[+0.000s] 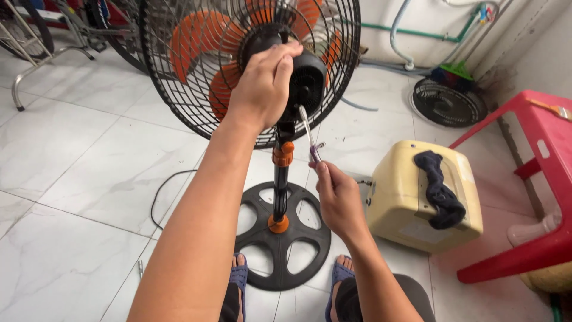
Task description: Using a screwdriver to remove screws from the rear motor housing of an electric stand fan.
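A standing fan with orange blades and a black wire guard [179, 89] stands in front of me on a round black base [298, 250]. My left hand [265, 83] grips the black motor housing [313, 80] at the back of the fan head. My right hand [339, 200] holds a screwdriver [308, 134] with a purple handle, its metal shaft pointing up at the underside of the motor housing. The black pole with orange collars [281, 179] runs down between my arms.
A cream plastic box [405, 197] with a dark cloth [441, 191] on it sits to the right. A red plastic stool [536, 179] stands further right. A loose fan guard [450, 101] lies by the wall. A black cord [164, 191] trails on the white tiles. My sandalled feet [238, 280] flank the base.
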